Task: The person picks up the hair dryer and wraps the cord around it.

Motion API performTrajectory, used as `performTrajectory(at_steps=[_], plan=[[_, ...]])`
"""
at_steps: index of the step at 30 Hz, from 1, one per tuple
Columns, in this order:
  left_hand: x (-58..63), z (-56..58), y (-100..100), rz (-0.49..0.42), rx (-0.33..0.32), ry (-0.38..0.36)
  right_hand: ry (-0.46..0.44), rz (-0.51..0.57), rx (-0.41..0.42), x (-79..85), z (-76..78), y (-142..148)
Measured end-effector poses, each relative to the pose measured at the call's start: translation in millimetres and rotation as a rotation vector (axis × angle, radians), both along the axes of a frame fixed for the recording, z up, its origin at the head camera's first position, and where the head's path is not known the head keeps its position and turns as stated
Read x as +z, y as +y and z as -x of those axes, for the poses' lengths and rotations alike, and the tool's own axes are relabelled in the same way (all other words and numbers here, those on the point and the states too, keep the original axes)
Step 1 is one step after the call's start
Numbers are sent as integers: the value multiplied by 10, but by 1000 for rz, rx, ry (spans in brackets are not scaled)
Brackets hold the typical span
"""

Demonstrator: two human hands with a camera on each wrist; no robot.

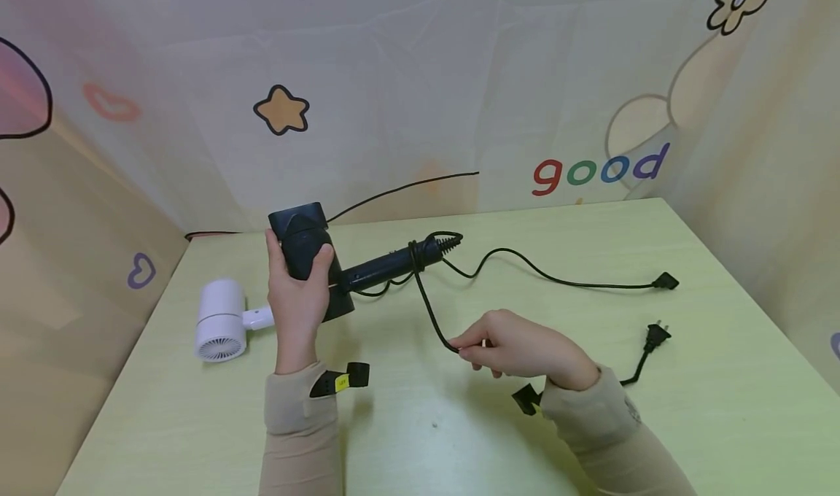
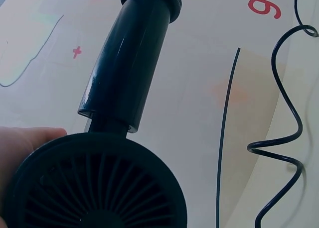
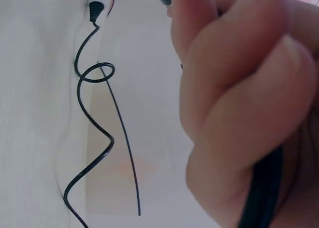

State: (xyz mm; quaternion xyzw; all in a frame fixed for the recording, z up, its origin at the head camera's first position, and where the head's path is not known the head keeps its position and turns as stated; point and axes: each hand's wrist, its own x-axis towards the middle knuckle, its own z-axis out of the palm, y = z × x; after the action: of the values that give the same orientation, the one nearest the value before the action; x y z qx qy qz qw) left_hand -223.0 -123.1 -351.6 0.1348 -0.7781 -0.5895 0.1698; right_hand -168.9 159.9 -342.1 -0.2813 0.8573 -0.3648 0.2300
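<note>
My left hand grips the body of a black hair dryer, raised over the table's left part. The dryer's handle points right, and its round slatted grille shows large in the left wrist view. Black cord loops round the handle near its end and runs down to my right hand. There the thumb and fingers pinch it. In the right wrist view, curled fingers cover most of the held cord. A two-pin plug lies beyond the right wrist, its cord passing behind the sleeve.
A white hair dryer lies at the left, its handle partly hidden behind my left hand. Another black cord snakes across the back of the table to a second plug. A printed cloth hangs behind.
</note>
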Motion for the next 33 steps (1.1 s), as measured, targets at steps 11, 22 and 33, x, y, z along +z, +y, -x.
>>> performTrajectory(at_steps=[11, 22, 33], plan=[[49, -19, 11, -69, -44, -1, -54, 0, -75, -117, 113, -2], [104, -45, 23, -122, -100, -22, -60, 43, -199, -279, 234, -3], [111, -65, -8, -147, -148, -47, -4, -31, -412, -361, 315, -35]])
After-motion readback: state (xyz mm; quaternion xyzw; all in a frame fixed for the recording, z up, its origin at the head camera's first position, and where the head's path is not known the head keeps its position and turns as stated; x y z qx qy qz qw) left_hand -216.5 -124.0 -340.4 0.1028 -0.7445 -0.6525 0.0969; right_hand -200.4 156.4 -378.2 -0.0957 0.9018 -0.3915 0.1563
